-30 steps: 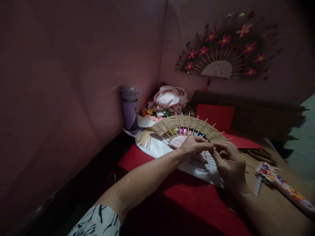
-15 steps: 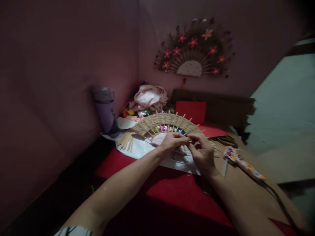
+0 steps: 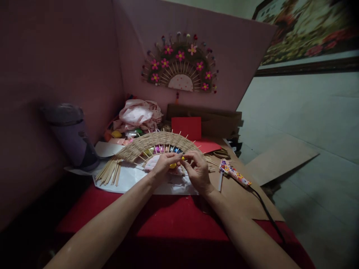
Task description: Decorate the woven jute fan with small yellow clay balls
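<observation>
My left hand point(image 3: 163, 164) and my right hand point(image 3: 197, 170) meet fingertip to fingertip in front of a half-round fan point(image 3: 157, 139) woven of tan cord over thin sticks. Between their pinched fingers shows a small yellow piece point(image 3: 183, 158), soft-looking, its kind unclear. More yellow appears just below my left fingers. Behind the hands, a row of coloured shiny packets point(image 3: 165, 148) shows through the fan's sticks, and its pale striped base point(image 3: 153, 163) is partly covered by my left hand. Loose thin sticks point(image 3: 110, 171) lie fanned out at the left on a white sheet point(image 3: 126, 183).
A floral-covered glue gun point(image 3: 234, 173) with a black cord lies on brown cardboard point(image 3: 241, 201) at the right. A purple tumbler point(image 3: 71, 136) stands left. Behind are crumpled pink cloth point(image 3: 140, 114) and red card point(image 3: 186, 127). A finished flowered fan point(image 3: 181, 61) hangs on the wall.
The view has turned right, so everything sits further left and a framed picture has come in. My hands stay pinched together; yellow now shows clearly at the fingertips.
</observation>
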Demonstrator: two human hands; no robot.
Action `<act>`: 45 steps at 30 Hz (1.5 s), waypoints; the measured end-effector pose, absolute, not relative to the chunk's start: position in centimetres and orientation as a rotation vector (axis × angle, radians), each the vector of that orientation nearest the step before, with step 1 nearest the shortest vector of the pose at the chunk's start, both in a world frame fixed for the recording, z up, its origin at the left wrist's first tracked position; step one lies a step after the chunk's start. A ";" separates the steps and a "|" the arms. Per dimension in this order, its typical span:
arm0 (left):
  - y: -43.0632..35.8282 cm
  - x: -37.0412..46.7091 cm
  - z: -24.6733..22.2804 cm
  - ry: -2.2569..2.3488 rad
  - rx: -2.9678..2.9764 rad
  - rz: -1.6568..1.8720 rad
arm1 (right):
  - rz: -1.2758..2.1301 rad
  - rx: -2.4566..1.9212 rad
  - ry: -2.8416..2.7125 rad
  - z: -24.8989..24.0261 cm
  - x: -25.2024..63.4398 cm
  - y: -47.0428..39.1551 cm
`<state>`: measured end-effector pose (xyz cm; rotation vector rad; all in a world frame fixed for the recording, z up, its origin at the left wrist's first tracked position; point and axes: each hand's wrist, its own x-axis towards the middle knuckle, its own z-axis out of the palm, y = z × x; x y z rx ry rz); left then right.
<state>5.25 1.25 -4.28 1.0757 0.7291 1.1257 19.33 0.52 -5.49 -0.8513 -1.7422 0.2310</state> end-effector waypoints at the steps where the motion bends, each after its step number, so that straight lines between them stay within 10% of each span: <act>1: 1.2 5.2 -4.2 0.728 1.071 1.114 | 0.229 -0.847 -1.741 -5.5 19.3 0.5; 45: 0.9 5.2 -4.0 0.668 0.976 1.071 | 0.287 -0.807 -1.746 -5.4 19.2 0.3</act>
